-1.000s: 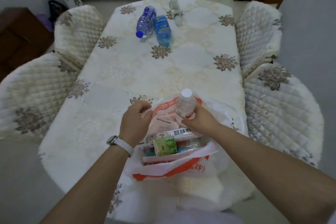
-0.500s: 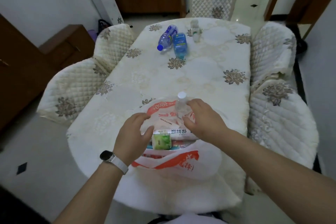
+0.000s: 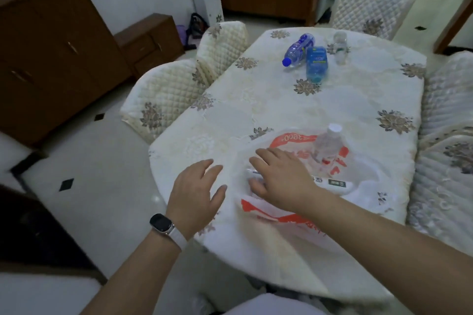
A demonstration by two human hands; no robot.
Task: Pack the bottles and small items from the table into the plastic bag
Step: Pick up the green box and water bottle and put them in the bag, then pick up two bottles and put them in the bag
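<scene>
All fingers (image 3: 266,155) are spread and nothing is gripped: the left hand (image 3: 197,192) is held just beside the bag (image 3: 281,216), the right hand (image 3: 279,176) over its mouth. A clear bottle (image 3: 327,146) stands inside. Three bottles (image 3: 298,50) are left far up the table (image 3: 230,123); the mouth is best kept wide and the upright bottle steadied before these are fetched
</scene>
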